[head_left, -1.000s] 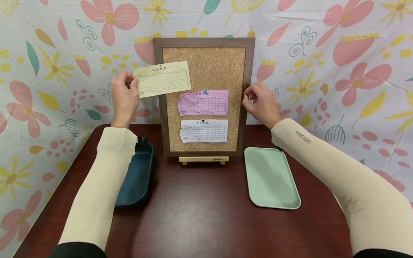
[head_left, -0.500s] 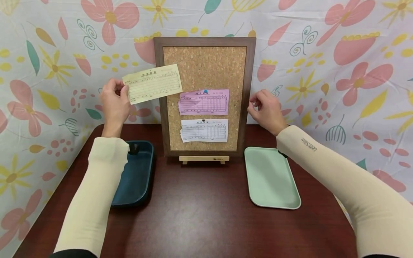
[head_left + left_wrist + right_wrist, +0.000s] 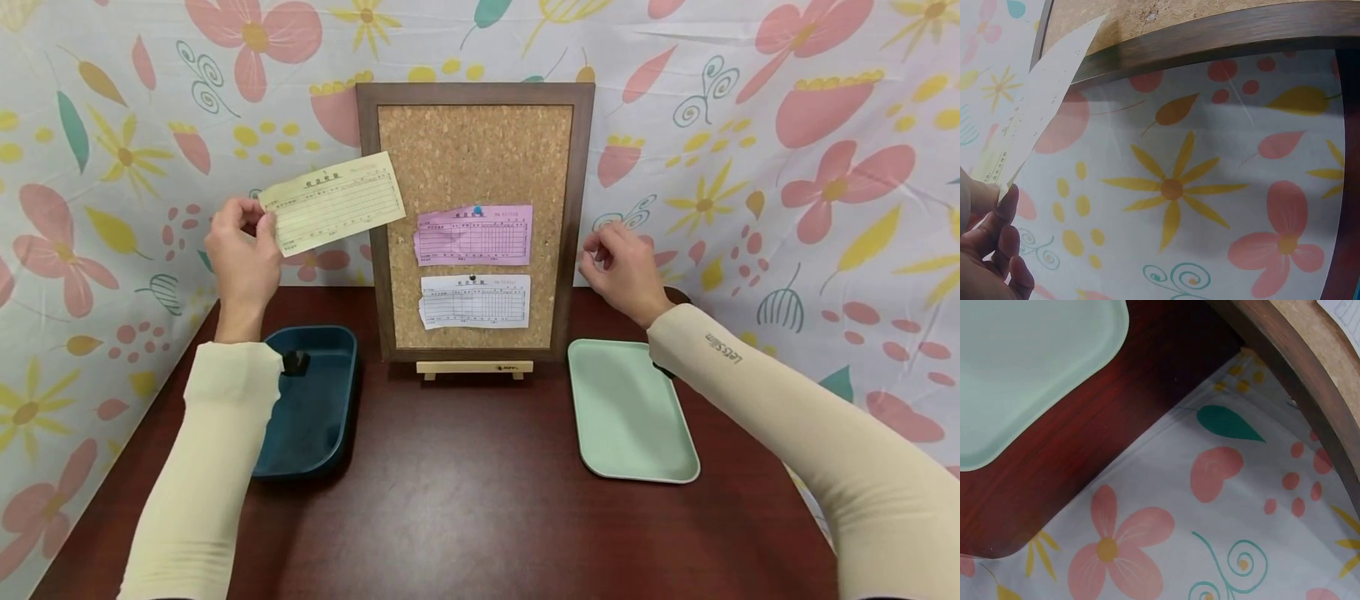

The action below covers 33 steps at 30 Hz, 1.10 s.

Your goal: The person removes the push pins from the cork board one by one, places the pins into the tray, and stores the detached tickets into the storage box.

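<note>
A pale green plastic tray (image 3: 1022, 369) lies on a dark red-brown wooden table (image 3: 1116, 444), beside a white floral-printed cloth (image 3: 1222, 537). A dark wooden-framed cork board (image 3: 1297, 356) crosses the upper right corner.

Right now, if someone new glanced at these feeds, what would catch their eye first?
Probably the yellow slip that the left hand pinches by its left end, raised left of the cork board propped at the back of the table. Next, the pink slip and white slip pinned on that board, with a dark blue tray and a green tray flanking it.
</note>
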Each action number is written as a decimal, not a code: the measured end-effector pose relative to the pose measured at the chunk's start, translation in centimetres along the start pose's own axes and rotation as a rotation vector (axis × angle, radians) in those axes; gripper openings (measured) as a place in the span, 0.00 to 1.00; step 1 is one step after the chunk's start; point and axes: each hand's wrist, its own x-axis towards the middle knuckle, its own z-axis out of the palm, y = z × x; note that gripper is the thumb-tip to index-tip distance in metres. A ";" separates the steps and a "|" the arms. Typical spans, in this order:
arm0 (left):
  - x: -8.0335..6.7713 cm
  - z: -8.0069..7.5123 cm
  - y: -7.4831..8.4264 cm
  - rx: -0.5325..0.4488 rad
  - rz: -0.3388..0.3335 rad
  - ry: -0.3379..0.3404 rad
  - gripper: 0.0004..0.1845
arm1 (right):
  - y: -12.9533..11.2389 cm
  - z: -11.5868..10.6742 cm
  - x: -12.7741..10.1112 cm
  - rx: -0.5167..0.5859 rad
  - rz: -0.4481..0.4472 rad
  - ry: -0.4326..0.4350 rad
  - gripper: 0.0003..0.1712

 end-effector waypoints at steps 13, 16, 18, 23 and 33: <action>-1.8 -2.8 -0.3 0.057 -0.019 -0.035 0.14 | 0.7 -0.6 -2.2 0.013 0.023 -0.023 0.03; -2.2 -3.4 -0.5 0.076 -0.016 -0.042 0.14 | 0.8 -0.7 -2.5 0.012 0.018 -0.014 0.03; -2.5 -3.7 -0.8 0.078 -0.013 -0.043 0.14 | 1.0 -0.7 -2.8 0.010 0.015 -0.015 0.04; -3.4 -4.6 -1.4 0.098 -0.025 -0.051 0.14 | 1.3 -0.7 -3.8 0.006 0.022 -0.045 0.03; -6.1 -6.3 -2.8 0.168 -0.044 -0.101 0.13 | 1.6 -0.9 -6.1 0.008 0.048 -0.077 0.06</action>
